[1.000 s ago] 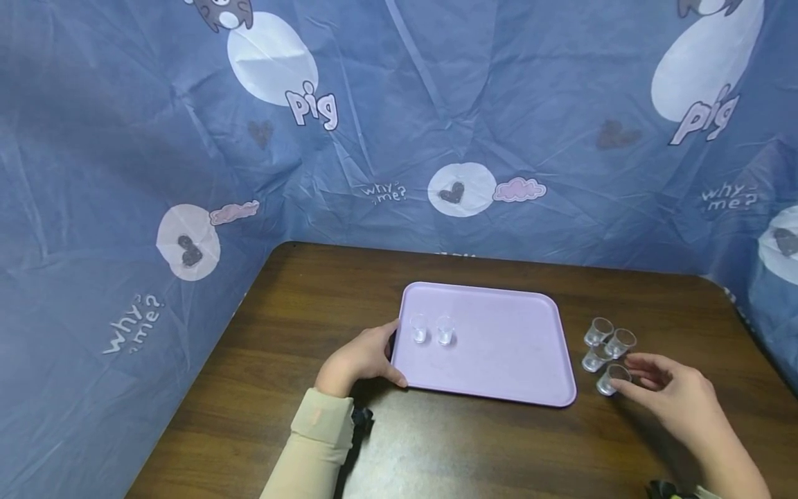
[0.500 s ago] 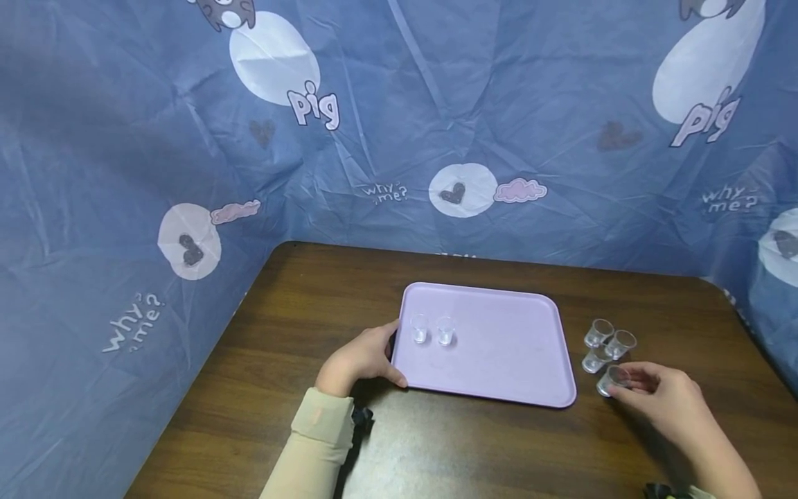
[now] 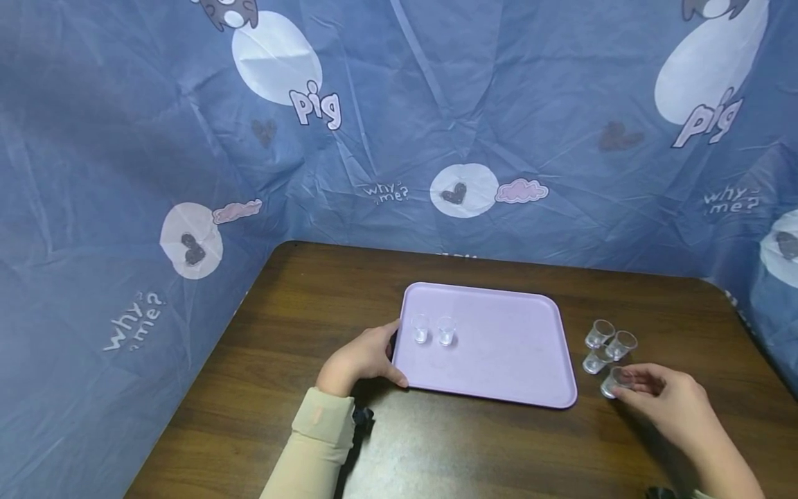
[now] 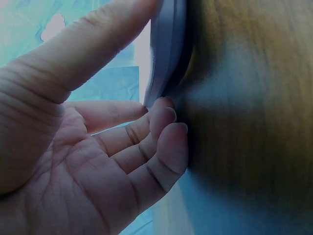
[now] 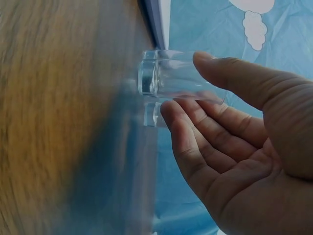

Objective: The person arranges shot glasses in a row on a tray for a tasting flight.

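Cup (image 5: 178,76) pinched between thumb and fingers of the right hand (image 3: 672,398), right of the lilac tray (image 3: 505,357); cannot tell whether its base touches the desk (image 3: 474,443). Left hand (image 3: 360,357) grips the tray's near-left corner. 2 clear cups (image 3: 446,334) stand on the tray, 3 other cups (image 3: 599,335) on the desk just beyond the pinched cup. Step, as judged: pick-up. Next move likely calls for a light lift, clear of those 3.

Left arm (image 3: 312,443) in pale sleeve (image 3: 302,464) with folded cuff (image 3: 324,419) reaches from near side far and right; left hand (image 3: 361,360) palm turned right, thumb nearer, fingers (image 4: 171,149) farther and bent. Right forearm (image 3: 726,454), bare where visible, angles far and left; right hand (image 3: 673,402) thumb and fingers (image 5: 183,137) opposed in pinch.
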Available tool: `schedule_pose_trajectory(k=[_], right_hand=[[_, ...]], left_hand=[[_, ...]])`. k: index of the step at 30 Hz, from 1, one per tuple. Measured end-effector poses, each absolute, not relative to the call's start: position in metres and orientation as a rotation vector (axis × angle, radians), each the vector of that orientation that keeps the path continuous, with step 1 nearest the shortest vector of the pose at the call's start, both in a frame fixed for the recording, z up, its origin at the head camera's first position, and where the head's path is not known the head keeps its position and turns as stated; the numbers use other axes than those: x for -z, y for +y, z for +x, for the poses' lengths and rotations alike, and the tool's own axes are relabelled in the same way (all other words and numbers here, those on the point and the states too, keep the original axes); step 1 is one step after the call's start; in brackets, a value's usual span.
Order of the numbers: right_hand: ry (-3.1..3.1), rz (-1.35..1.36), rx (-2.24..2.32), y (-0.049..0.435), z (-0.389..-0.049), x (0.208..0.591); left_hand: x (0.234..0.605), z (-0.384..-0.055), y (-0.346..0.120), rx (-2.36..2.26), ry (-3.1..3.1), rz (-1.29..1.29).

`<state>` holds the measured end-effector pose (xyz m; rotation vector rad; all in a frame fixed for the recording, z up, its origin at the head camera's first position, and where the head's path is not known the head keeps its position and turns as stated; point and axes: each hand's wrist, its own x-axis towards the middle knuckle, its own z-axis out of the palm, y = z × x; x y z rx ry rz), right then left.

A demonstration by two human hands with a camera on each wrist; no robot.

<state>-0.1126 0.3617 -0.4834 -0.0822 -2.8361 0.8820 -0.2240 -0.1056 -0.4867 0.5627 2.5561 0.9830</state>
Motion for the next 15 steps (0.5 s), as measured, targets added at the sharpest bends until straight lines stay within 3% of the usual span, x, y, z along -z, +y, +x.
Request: schedule_pose_trajectory(k=[15], right_hand=[[-2.713, 0.016, -0.970, 0.346, -0.115, 0.471]], left_hand=[[0.488, -0.225, -0.106, -1.006, 2.551, 0.581]])
